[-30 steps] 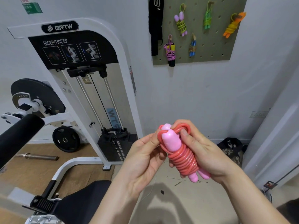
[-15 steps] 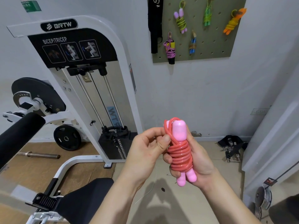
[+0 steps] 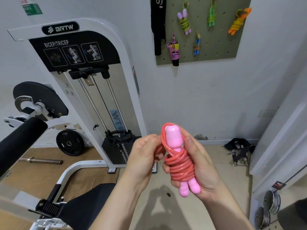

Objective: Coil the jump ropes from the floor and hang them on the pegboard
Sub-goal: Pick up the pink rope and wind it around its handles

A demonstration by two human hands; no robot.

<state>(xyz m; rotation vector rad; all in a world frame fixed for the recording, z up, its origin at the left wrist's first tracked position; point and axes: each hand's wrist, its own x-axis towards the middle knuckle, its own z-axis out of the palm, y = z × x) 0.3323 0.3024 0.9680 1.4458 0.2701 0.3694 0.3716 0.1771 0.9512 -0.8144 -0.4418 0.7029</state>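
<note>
The right hand (image 3: 205,171) grips the coiled red jump rope (image 3: 180,165) upright by its pink handles, the left hand (image 3: 141,156) pinches its top loop, and beyond, other coiled ropes (image 3: 185,22) hang on the olive pegboard (image 3: 221,47).

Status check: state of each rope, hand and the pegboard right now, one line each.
red jump rope: coiled round its pink handles, off the floor, not yet hung.
right hand: grips the coil.
left hand: pinches the rope's loop beside the upper handle.
pegboard: on the wall, part filled.
hung ropes: five, coiled, hanging from pegs.
black strap: hanging at the pegboard's left edge.
</note>
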